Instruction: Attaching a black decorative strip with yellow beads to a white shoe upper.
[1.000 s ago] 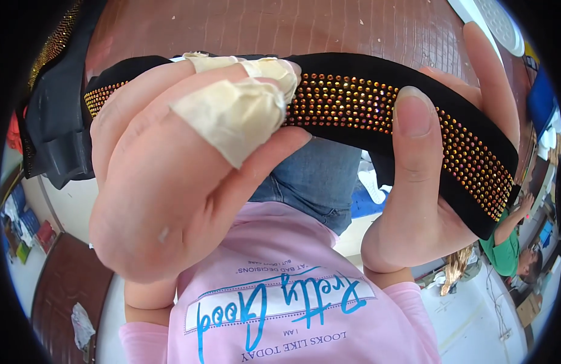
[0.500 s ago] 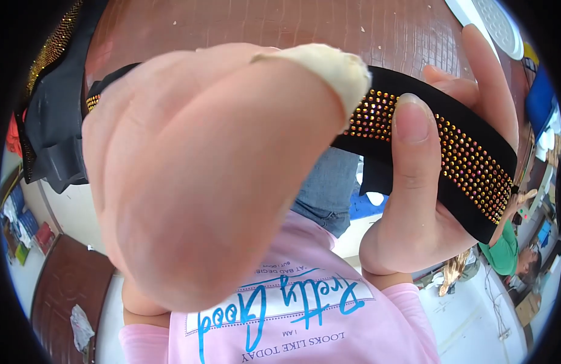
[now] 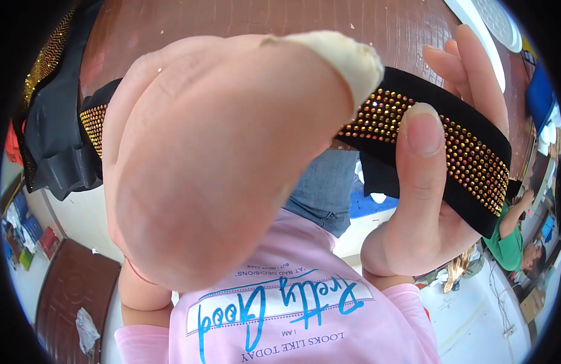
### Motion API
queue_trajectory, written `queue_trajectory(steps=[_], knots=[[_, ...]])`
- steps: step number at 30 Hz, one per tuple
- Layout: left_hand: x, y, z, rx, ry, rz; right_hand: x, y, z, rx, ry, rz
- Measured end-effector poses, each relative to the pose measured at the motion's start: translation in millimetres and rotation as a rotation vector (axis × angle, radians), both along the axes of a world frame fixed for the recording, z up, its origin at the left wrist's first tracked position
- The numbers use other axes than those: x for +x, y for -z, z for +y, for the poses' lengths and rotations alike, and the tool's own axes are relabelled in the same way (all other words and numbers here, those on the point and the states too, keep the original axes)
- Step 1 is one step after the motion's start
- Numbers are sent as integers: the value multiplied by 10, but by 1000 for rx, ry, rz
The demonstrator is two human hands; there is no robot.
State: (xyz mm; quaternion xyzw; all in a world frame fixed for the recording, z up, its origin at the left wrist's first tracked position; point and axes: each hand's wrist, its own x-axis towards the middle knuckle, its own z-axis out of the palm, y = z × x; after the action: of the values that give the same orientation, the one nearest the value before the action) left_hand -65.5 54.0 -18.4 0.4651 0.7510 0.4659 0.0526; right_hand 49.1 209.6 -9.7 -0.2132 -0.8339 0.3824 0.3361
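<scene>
A black band (image 3: 390,142), glittering with orange-gold stones (image 3: 478,161) in rows, is passing behind the left hand (image 3: 226,164), whose grip I cannot tell, then curving rightward; the right hand (image 3: 421,188) is gripping it. Past the band's plain upper edge, brown surface (image 3: 262,18) is spreading.

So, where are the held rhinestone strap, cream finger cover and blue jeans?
Held rhinestone strap (image 3: 382,115): head view, on its studded rows.
Cream finger cover (image 3: 351,57): head view, outer surface.
Blue jeans (image 3: 325,185): head view, visible denim.

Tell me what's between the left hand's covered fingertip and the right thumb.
Head view: a short stretch of black band bearing rows of gold-orange stones, between left hand and right hand.
</scene>
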Motion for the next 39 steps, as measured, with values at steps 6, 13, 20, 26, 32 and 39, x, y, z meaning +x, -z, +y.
queue_trajectory(steps=[6,13,20,26,32,39], knots=[[-25,-80,100,-8,25,38,2,31,15,-3,-34,-4],[-86,-357,186,-58,154,87,-52,25,-44,-105,-71,-7],[-71,-105,212,-29,142,-28,58,-176,16,19,35,-241],[-55,-91,183,10,130,-41,162,-51,85,62,35,-332],[-31,-182,235,-58,107,66,197,67,127,-57,-31,-250],[-84,-279,305,-89,170,15,130,141,67,-353,-63,-72]])
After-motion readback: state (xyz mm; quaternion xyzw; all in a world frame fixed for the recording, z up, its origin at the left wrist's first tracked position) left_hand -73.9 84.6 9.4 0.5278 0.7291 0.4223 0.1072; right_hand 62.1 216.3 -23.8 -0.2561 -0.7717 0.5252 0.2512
